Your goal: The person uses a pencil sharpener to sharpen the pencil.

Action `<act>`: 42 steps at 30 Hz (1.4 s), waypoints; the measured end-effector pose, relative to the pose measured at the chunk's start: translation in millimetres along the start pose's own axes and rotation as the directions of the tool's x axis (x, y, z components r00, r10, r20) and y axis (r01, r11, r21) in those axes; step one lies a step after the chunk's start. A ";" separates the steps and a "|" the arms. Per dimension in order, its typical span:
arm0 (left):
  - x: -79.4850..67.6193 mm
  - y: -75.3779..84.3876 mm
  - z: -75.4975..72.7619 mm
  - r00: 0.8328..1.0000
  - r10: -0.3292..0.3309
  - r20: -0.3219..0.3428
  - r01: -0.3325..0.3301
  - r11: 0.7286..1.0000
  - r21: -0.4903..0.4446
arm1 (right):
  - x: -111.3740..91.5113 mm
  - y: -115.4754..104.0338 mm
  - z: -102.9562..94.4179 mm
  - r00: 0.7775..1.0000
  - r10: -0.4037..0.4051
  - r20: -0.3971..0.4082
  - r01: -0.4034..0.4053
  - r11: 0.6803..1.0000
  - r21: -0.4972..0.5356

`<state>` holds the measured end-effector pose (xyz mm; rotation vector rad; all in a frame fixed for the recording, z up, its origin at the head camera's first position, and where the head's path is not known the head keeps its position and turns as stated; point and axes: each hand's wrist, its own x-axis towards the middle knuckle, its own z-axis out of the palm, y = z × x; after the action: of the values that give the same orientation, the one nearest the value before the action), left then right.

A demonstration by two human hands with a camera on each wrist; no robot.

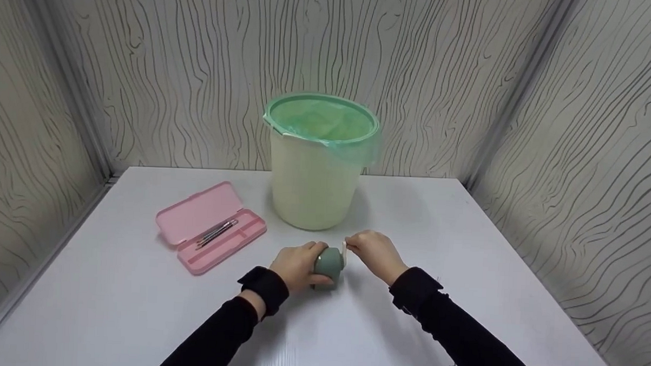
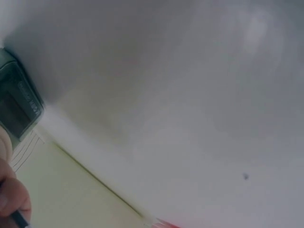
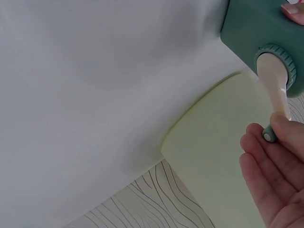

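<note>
1. The pink pencil case [image 1: 214, 263] lies open on the left, its lid [image 1: 200, 211] folded back on the side away from me. A few pencils [image 1: 217, 234] lie together in the tray, and a low divider marks off part of it.
2. A pale bin [image 1: 314, 182] with a green rim stands upright beyond my hands, lined with a thin green bag [image 1: 327, 123] that hangs over the rim on the right.
3. The green pencil sharpener [image 1: 329, 261] is on the table in front of me, nearer than the bin and to the right of the pencil case. Its side carries a dark window [image 2: 13, 114] and some blurred lettering.
4. The table [image 1: 110, 289] is white and smooth, with a small dark speck [image 2: 245, 176] on it. Walls [image 1: 215, 76] patterned with wavy wood-grain lines rise at the back and on both sides.
5. My left hand [image 1: 295, 264] grasps the sharpener, thumb on the near side and fingers on the far side. A dark stick [image 2: 20, 219] shows among fingers at the edge of the left wrist view; it may be a pencil, but too little shows to be sure.
6. My right hand [image 1: 377, 256] pinches the pale crank handle [image 3: 274, 80] at its green knob [image 3: 269, 134], the other fingers loosely extended.
7. Both forearms reach forward in black sleeves [image 1: 212, 336], with a black band [image 1: 267, 289] round each wrist.
</note>
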<state>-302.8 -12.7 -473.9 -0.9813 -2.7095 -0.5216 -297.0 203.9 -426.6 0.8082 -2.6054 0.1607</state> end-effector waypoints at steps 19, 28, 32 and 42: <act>-1.0 -5.0 -3.8 1.000 -0.024 -0.008 0.025 0.999 0.023 | 16.4 -3.7 4.9 0.997 0.043 0.059 -0.043 0.999 0.004; -2.4 -3.5 -4.1 0.999 -0.048 0.008 0.048 0.999 -0.001 | 17.3 -2.8 12.8 0.998 0.027 0.061 -0.026 0.999 -0.020; -4.4 -1.1 -0.9 1.000 -0.026 -0.008 0.027 1.000 0.004 | 11.6 -2.3 24.4 0.993 0.033 0.117 -0.030 0.999 -0.025; -3.2 4.6 0.5 0.999 -0.025 -0.025 0.026 0.999 0.045 | -10.2 1.2 40.5 0.985 0.068 0.157 -0.078 0.995 0.058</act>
<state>-297.4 -11.1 -474.2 -0.9246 -2.7033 -0.4708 -304.0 201.1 -467.6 0.7758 -2.7911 0.2112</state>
